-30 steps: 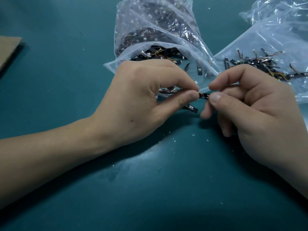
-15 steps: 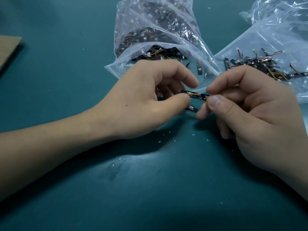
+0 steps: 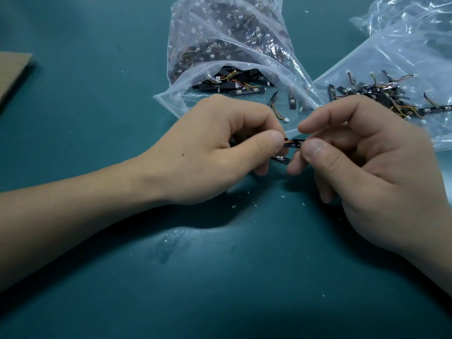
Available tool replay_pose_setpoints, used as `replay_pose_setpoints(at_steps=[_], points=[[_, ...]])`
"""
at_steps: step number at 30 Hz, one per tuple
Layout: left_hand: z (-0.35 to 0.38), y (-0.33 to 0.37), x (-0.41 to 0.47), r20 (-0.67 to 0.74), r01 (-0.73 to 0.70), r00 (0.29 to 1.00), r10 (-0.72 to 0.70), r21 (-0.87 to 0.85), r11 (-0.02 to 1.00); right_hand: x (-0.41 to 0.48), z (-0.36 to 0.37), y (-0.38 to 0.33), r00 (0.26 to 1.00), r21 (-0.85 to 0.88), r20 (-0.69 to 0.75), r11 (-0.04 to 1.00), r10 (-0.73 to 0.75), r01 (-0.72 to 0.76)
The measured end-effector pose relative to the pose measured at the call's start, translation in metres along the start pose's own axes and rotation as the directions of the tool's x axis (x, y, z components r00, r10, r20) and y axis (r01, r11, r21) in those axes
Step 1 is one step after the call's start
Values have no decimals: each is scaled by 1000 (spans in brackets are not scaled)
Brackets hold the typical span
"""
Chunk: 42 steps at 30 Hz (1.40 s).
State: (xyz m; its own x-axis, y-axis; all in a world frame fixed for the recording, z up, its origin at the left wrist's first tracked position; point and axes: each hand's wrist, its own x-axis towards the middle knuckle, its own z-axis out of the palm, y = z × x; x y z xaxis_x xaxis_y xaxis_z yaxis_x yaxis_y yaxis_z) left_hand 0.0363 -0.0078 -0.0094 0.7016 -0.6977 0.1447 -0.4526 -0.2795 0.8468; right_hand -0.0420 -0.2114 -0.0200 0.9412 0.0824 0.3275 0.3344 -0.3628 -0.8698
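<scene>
Left hand (image 3: 215,150), right hand (image 3: 367,165): strip (image 3: 296,143) between

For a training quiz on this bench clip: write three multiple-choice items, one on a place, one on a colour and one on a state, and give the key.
1. Where on the table does the cardboard piece lie?
A. in the centre
B. at the far left
C. at the near edge

2. What colour is the table top?
A. white
B. red
C. teal

3. How is the wired black strip held?
A. pinched between the left hand and the right hand
B. lying loose on the table
C. sealed inside a bag

Key:
1 B: the cardboard shows only at the left edge of the view.
2 C: the bare surface all round the hands is teal.
3 A: the left thumb and fingers grip its wire end, and the right fingertips pinch its board end.
</scene>
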Motion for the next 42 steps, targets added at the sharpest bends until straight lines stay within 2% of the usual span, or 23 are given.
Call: replay_pose_setpoints(at_steps=[15,42], points=[[-2,1,-1,16,-8,1000,8,0,1000,-1,1,-2,1000,-64,13,998,-14,14],[0,1,-1,-9,-11,1000,11,34,999,-2,0,-1,999,-19,-10,999,42,-42]])
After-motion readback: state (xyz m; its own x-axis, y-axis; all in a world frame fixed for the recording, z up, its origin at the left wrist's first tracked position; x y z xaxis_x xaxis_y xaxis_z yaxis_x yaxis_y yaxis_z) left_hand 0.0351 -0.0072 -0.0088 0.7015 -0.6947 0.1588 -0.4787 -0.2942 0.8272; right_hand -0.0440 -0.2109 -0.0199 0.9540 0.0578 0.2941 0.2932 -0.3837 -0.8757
